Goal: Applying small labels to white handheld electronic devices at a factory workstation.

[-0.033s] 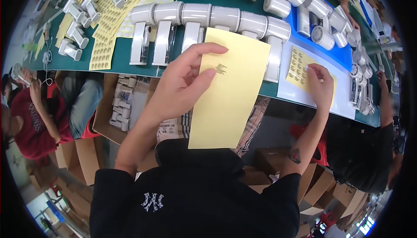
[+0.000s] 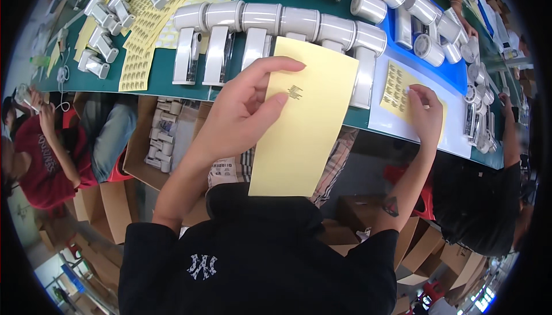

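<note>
My left hand (image 2: 236, 111) is closed on a long pale yellow backing sheet (image 2: 307, 137), its thumb and forefinger on the front face beside a small patch of dark print. The sheet's upper end reaches up to the row of white cylindrical devices (image 2: 261, 19), and its lower end hangs past the table edge. On the right, my right hand (image 2: 426, 114) rests over a yellow label sheet (image 2: 394, 88) printed with small dark labels. Its fingers are curled, with a pale spot at the fingertips; what they pinch, if anything, I cannot make out. That sheet lies on white paper (image 2: 382, 122).
A blue tray (image 2: 458, 76) of white devices stands at the right back. More label sheets (image 2: 135, 65) and several small white devices (image 2: 98, 45) lie at the left. Co-workers sit at both sides. Below the table stands a cardboard box (image 2: 141, 157) with white parts.
</note>
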Demonstrator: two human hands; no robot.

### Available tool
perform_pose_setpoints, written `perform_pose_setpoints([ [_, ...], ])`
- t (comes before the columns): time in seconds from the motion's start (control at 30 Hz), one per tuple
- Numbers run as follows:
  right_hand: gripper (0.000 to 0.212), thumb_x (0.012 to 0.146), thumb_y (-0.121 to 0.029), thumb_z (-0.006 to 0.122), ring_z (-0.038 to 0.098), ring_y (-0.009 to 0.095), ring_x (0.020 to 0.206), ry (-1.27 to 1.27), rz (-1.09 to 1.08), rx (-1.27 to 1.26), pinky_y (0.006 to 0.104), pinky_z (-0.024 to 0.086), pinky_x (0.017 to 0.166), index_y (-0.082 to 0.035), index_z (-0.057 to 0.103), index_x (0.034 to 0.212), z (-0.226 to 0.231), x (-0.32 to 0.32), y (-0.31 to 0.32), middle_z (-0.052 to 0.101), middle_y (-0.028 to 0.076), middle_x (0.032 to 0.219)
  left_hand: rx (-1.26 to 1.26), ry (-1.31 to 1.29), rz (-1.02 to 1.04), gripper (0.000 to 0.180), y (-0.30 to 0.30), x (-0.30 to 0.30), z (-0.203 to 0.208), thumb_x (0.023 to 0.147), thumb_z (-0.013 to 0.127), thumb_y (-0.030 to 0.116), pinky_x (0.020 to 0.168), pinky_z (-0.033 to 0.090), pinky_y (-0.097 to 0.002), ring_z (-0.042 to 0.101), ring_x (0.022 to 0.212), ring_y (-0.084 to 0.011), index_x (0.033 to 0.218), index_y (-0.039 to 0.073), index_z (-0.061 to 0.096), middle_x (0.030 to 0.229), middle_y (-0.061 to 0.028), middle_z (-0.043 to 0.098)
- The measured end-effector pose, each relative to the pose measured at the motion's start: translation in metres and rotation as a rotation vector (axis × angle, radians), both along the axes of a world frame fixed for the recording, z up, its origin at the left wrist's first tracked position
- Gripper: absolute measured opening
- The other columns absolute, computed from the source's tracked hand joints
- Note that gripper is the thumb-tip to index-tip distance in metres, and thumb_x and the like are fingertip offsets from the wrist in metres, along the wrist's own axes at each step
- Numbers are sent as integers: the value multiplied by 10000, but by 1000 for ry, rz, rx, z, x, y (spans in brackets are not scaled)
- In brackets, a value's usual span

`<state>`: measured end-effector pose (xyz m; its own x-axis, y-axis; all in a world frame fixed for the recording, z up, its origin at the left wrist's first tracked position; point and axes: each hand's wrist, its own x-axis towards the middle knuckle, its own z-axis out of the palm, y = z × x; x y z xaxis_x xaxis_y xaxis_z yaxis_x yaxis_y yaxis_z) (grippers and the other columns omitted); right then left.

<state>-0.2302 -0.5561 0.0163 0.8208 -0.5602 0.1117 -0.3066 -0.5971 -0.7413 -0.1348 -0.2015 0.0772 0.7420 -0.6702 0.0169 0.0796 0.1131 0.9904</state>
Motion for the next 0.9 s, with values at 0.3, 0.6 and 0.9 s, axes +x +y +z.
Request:
perform_pose_setpoints([
  [0.3, 203, 880, -162, 624, 545, 78, 722, 12, 12, -27, 227, 453, 649, -19, 666, 1018, -3, -6, -3, 632, 20, 824, -22, -28, -9, 393, 4, -8, 4, 884, 465, -42, 681, 483, -188, 604, 879, -69, 1266, 47, 480, 1032, -60, 634],
  [0.6, 480, 867, -213, 645, 560, 102, 717, -320, 260, 521, 200, 456, 589, 20, 505, 1262, 55, -16, 110, 592, 87, 934, -18, -39, -40, 371, 3, -8, 11, 842, 558, -70, 754, 507, -208, 629, 915, -99, 1204, -5, 510, 1047, -98, 646],
  [0.9, 772, 775, -52, 717, 506, 204, 1164, -223, 688, 885, 323, 436, 948, -6, 281, 1410, 35, -4, 178, 481, 121, 1302, 66, -137, 67, 271, 23, -8, 5, 831, 662, 1, 713, 493, -210, 611, 859, -70, 1095, 9, 600, 990, -45, 633],
])
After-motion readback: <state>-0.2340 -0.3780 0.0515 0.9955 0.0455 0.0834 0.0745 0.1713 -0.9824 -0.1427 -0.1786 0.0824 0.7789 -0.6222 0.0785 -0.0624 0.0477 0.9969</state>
